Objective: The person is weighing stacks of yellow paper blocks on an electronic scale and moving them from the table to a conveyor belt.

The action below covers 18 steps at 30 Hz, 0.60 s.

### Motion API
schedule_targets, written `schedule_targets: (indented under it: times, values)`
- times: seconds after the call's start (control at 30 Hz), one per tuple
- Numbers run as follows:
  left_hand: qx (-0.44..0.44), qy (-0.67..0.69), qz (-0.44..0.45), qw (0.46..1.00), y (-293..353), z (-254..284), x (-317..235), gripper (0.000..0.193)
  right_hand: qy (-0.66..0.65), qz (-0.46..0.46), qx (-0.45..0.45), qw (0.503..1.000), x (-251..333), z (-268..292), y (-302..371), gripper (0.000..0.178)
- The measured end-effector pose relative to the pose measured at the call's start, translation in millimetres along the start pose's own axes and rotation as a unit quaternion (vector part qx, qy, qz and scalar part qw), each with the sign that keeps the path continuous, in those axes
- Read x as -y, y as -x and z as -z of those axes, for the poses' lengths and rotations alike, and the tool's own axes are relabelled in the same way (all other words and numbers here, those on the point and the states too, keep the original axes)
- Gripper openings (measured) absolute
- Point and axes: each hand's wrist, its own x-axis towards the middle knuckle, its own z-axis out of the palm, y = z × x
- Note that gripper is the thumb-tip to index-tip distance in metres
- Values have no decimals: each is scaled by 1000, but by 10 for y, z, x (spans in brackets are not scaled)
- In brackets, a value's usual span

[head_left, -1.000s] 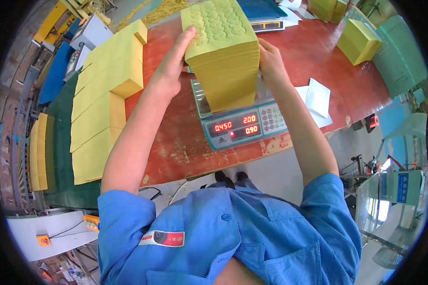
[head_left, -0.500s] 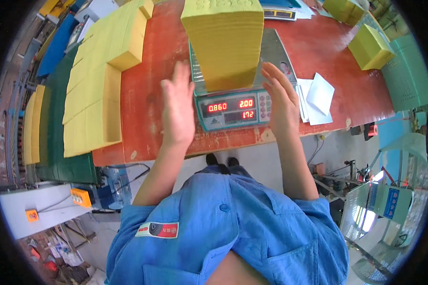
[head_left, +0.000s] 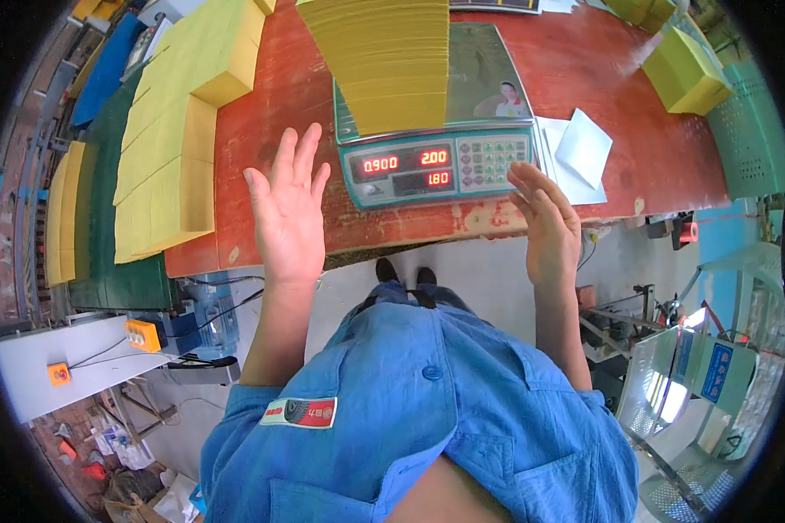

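A tall stack of yellow paper sheets (head_left: pixel 384 65) stands on the metal pan of a teal electronic scale (head_left: pixel 497 161), whose red digits are lit. To the left of the scale, my left hand (head_left: pixel 290 209) is raised palm up with its fingers spread and nothing in it. My right hand (head_left: pixel 549 222) hovers by the scale's lower right corner, fingers slightly curled and apart, holding nothing. Neither hand touches the stack or the scale.
Rows of yellow paper stacks (head_left: pixel 170 131) cover the left of the red table (head_left: pixel 262 105). White paper slips (head_left: pixel 584 148) lie right of the scale. Another yellow stack (head_left: pixel 685 74) sits near a green perforated basket (head_left: pixel 750 131) at the far right.
Both hands have drawn back from the sides of the stack toward me and moved farther apart. The scale's lit digits have changed. The view has shifted slightly.
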Motion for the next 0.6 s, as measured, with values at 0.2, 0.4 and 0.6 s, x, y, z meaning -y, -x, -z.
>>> schedule_targets:
  times: [0.2, 0.4, 0.6]
  values:
    - [4, -7, 3, 1000, -48, -100, 7, 86, 2, -10, 6, 1000, -4, 77, 12, 33]
    - [26, -14, -5, 1000, -376, -99, -11, 85, 4, -5, -5, 1000, -62, -66, -112, 33]
    - [-2, 5, 14, 1000, -960, -105, -217, 92, 17, 30, 24, 999, -51, -317, -516, 32]
